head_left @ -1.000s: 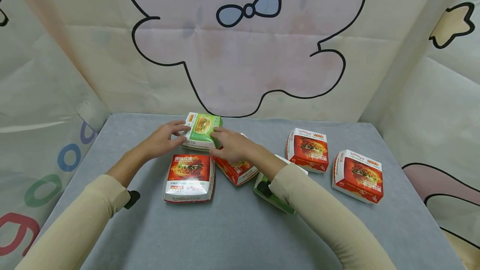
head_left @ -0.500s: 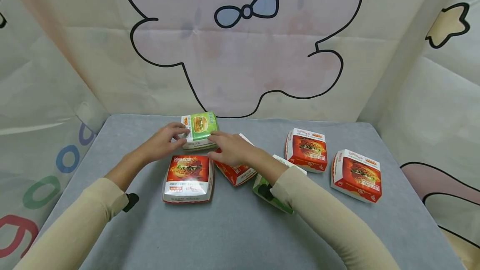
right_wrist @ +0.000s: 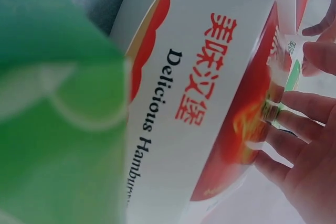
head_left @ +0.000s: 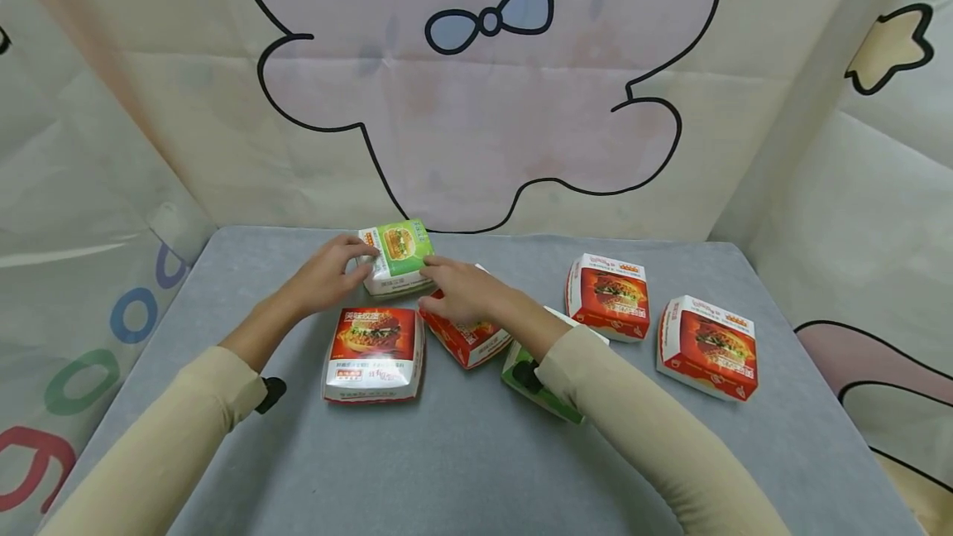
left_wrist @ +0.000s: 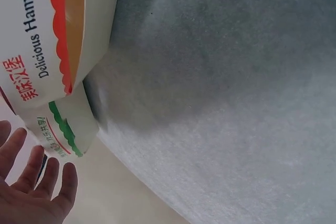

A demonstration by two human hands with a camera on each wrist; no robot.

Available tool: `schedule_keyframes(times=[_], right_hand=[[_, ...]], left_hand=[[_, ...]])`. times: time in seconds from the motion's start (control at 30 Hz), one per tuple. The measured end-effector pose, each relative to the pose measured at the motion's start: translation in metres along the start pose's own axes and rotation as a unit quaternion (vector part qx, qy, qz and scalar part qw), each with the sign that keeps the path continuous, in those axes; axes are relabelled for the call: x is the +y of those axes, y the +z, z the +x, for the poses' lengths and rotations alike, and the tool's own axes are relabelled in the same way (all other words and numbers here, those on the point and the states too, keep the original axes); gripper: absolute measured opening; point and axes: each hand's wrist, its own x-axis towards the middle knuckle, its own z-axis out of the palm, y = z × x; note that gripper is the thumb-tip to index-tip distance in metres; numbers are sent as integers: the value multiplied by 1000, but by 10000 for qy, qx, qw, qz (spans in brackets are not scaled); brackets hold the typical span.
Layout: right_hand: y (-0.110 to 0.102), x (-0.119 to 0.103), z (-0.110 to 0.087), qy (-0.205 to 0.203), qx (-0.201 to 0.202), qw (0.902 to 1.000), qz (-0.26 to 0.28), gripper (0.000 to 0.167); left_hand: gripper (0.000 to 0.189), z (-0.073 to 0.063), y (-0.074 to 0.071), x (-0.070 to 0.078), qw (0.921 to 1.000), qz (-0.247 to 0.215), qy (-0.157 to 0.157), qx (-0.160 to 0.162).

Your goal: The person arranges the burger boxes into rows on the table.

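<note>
A green and white burger box (head_left: 404, 242) stands at the back left of the table. My left hand (head_left: 325, 275) is at its left side, with fingertips at the box's edge. At the front right corner, my right hand (head_left: 463, 292) reaches in with its fingers extended over a red burger box (head_left: 471, 347). The left wrist view has the left hand (left_wrist: 34, 195) with spread fingers by the green-trimmed box (left_wrist: 71, 129). In the right wrist view, the right hand's fingers (right_wrist: 294, 148) appear in front of the red box's printed top; contact there is unclear.
Another red burger box (head_left: 374, 346) lies in front of the hands. Under the right forearm is a second green box (head_left: 547, 394), partly hidden. Two more red boxes, one (head_left: 609, 296) farther back and one (head_left: 707, 347) nearer, stand on the grey table (head_left: 417, 470). A printed curtain (head_left: 476, 139) hangs behind.
The left hand has moved slightly forward along the green box's side. The right fingertips shifted back a little, then forward again. The green box has barely moved; the other boxes stay put.
</note>
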Motion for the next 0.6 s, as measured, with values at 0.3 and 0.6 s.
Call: schedule_keyframes(times=[0.3, 0.6], right_hand=[[-3, 3, 0, -156, 98, 9998, 5, 56], [-5, 3, 1, -157, 45, 9998, -107, 59]], left_hand=[[41, 2, -4, -6, 9997, 117, -127, -146], [38, 1, -6, -9, 9996, -116, -80, -245]])
